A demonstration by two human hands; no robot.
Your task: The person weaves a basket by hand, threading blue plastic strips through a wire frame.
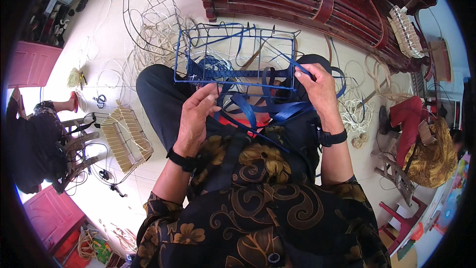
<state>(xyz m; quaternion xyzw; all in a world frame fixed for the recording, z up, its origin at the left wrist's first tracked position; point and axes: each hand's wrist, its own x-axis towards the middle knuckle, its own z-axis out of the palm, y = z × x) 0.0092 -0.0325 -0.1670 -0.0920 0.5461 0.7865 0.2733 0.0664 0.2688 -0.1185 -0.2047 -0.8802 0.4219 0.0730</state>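
Note:
A rectangular wire basket frame (238, 86), partly wrapped in dark blue strip, rests over my knees. My left hand (197, 111) is closed at its near edge, fingertips and thumb together by the bottom wire; exactly what lies between them is partly hidden. At the frame's right corner, my right hand (317, 87) pinches a flat blue strip (296, 64). More of the blue strip (285, 112) hangs in loose loops over my lap. A bundle of blue strands (208, 66) fills the frame's left end, and a wrapped bar runs across its middle.
A dark red wooden bench (292, 0) stands ahead. Tangled pale cord (158, 34) and bare wire lie on the floor. A partly woven tan basket frame (126, 136) sits left. Another person in red trousers (409, 124) sits right; a person in dark clothes (37, 144) sits left.

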